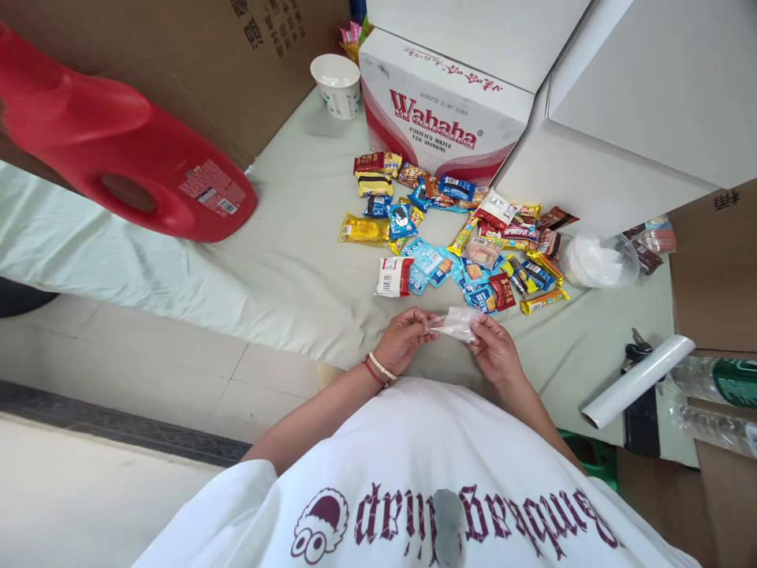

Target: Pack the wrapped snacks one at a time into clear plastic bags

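A clear, crinkled plastic bag [460, 323] is stretched between my two hands, just above the near edge of the cloth-covered table. My left hand [405, 338] pinches its left end; a beaded bracelet and a red cord circle that wrist. The fingers of my right hand [494, 347] are closed on the bag's right end. Whether anything lies inside the bag is hard to make out. Just beyond my hands lie a white-and-red snack packet [393, 277], light-blue packets [423, 262] and a dark red packet [502, 292], within a loose spread of wrapped snacks.
A Wahaha water carton [441, 118] stands behind the snacks, beside a paper cup [336, 85]. At left is a large red jug [124, 150]. Rightward are a clear round container [600, 260], a white roll [639, 381] and plastic bottles [715, 430].
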Demonstrator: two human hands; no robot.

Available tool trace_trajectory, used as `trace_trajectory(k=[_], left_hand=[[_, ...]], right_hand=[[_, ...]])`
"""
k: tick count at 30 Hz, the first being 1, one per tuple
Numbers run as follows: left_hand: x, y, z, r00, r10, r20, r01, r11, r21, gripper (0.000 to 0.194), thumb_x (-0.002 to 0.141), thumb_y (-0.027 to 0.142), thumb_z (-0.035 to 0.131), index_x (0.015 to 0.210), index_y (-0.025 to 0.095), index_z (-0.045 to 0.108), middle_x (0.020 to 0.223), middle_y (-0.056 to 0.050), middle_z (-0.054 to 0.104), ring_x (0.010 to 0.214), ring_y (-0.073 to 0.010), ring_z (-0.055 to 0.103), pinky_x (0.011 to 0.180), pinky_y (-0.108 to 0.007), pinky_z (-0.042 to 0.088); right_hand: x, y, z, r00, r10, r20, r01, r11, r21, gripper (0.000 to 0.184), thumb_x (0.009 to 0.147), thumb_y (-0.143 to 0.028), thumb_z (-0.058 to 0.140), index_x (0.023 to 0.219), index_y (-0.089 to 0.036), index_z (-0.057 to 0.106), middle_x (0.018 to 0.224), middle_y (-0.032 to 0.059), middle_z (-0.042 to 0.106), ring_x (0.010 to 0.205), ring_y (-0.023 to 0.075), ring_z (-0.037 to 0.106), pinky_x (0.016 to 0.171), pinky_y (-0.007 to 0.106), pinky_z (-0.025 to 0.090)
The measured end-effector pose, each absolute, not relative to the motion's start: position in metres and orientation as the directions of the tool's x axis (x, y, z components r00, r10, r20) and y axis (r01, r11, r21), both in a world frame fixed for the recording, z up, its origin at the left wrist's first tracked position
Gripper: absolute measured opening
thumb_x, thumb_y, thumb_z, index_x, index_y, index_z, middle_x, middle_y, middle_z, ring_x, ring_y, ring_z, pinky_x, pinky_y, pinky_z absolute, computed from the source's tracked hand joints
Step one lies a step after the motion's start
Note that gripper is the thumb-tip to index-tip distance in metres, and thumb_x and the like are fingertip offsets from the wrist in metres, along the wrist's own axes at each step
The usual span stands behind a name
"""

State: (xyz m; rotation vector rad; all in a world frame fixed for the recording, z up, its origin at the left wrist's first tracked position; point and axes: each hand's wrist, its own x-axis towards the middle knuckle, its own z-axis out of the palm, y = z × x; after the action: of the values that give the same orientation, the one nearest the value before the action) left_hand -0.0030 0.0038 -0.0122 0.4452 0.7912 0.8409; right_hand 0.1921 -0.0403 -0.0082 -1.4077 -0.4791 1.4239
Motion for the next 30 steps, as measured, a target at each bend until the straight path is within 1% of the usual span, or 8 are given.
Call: trace_trajectory(k=[4, 8, 13, 17, 19, 21, 25, 30], left_hand=[[-0.006, 0.007, -0.011, 0.451, 0.774, -0.445, -0.543, 0.634, 0.551, 0.032, 0.061, 0.022, 0.086, 0.066, 0.016, 0.054, 0.096, -0.004, 0.069, 0.085, -0.0156, 0.067, 0.081, -0.034, 0.054], [-0.006, 0.010, -0.019, 0.397, 0.791, -0.465, -0.552, 0.611, 0.568, 0.031, 0.051, 0.009, 0.079, 0.068, 0.017, 0.053, 0.081, 0.002, 0.064, 0.065, -0.0070, 0.054, 0.064, -0.023, 0.043], [-0.005, 0.008, -0.021, 0.383, 0.806, -0.451, -0.544, 0.591, 0.595, 0.031, 0.051, 0.010, 0.069, 0.081, 0.017, 0.063, 0.069, 0.005, 0.054, 0.062, -0.0074, 0.045, 0.060, -0.022, 0.034], [-0.002, 0.003, -0.014, 0.382, 0.852, -0.358, -0.416, 0.504, 0.756, 0.023, 0.059, 0.019, 0.069, 0.081, 0.017, 0.065, 0.079, 0.002, 0.059, 0.074, -0.0115, 0.050, 0.069, -0.025, 0.039], [0.000, 0.002, -0.013, 0.336, 0.890, -0.308, -0.282, 0.408, 0.869, 0.017, 0.064, 0.023, 0.071, 0.078, 0.017, 0.064, 0.078, 0.002, 0.059, 0.077, -0.0125, 0.051, 0.074, -0.026, 0.040], [0.001, 0.002, -0.014, 0.249, 0.918, -0.309, -0.223, 0.365, 0.904, 0.016, 0.068, 0.026, 0.070, 0.078, 0.018, 0.062, 0.077, 0.003, 0.057, 0.076, -0.0120, 0.049, 0.072, -0.026, 0.040], [0.001, 0.003, -0.015, 0.141, 0.910, -0.389, -0.384, 0.412, 0.826, 0.021, 0.071, 0.030, 0.070, 0.083, 0.020, 0.056, 0.075, 0.005, 0.052, 0.063, -0.0083, 0.042, 0.058, -0.023, 0.034], [0.003, 0.003, -0.015, 0.142, 0.873, -0.467, -0.373, 0.484, 0.791, 0.027, 0.078, 0.042, 0.073, 0.085, 0.021, 0.057, 0.063, 0.009, 0.042, 0.052, -0.0071, 0.031, 0.051, -0.023, 0.026]], right_hand=[[0.205, -0.043, -0.006, 0.175, 0.851, -0.496, -0.416, -0.392, -0.820, 0.037, 0.066, -0.039, 0.089, 0.085, -0.022, 0.063, 0.068, -0.0055, 0.049, 0.053, 0.0073, 0.037, 0.047, 0.020, 0.033], [0.212, -0.044, 0.002, 0.171, 0.900, -0.400, -0.321, -0.333, -0.887, 0.031, 0.074, -0.043, 0.084, 0.083, -0.023, 0.063, 0.069, -0.0044, 0.047, 0.055, 0.0085, 0.037, 0.048, 0.022, 0.034], [0.206, -0.046, 0.015, 0.126, 0.925, -0.359, -0.139, -0.342, -0.929, 0.037, 0.082, -0.059, 0.075, 0.087, -0.024, 0.064, 0.074, -0.0012, 0.055, 0.058, 0.0117, 0.045, 0.048, 0.023, 0.037], [0.188, -0.046, 0.020, -0.064, 0.961, -0.270, 0.163, -0.257, -0.953, 0.045, 0.080, -0.060, 0.076, 0.106, -0.024, 0.069, 0.108, 0.0070, 0.068, 0.096, 0.0221, 0.062, 0.075, 0.031, 0.052], [0.179, -0.043, 0.020, -0.005, 0.971, -0.238, 0.230, -0.230, -0.946, 0.034, 0.082, -0.052, 0.076, 0.098, -0.024, 0.069, 0.097, 0.0042, 0.068, 0.087, 0.0195, 0.060, 0.074, 0.030, 0.050], [0.175, -0.042, 0.019, 0.098, 0.973, -0.211, 0.219, -0.228, -0.949, 0.026, 0.088, -0.049, 0.071, 0.089, -0.024, 0.067, 0.081, 0.0010, 0.064, 0.074, 0.0166, 0.055, 0.067, 0.028, 0.046], [0.178, -0.050, 0.013, 0.155, 0.966, -0.208, 0.163, -0.232, -0.959, 0.025, 0.087, -0.048, 0.071, 0.088, -0.024, 0.065, 0.077, -0.0006, 0.060, 0.069, 0.0161, 0.051, 0.064, 0.028, 0.044], [0.186, -0.068, -0.001, -0.087, 0.892, -0.444, 0.095, -0.436, -0.895, 0.035, 0.086, -0.057, 0.071, 0.092, -0.023, 0.068, 0.079, 0.0003, 0.064, 0.069, 0.0166, 0.057, 0.066, 0.030, 0.051]])
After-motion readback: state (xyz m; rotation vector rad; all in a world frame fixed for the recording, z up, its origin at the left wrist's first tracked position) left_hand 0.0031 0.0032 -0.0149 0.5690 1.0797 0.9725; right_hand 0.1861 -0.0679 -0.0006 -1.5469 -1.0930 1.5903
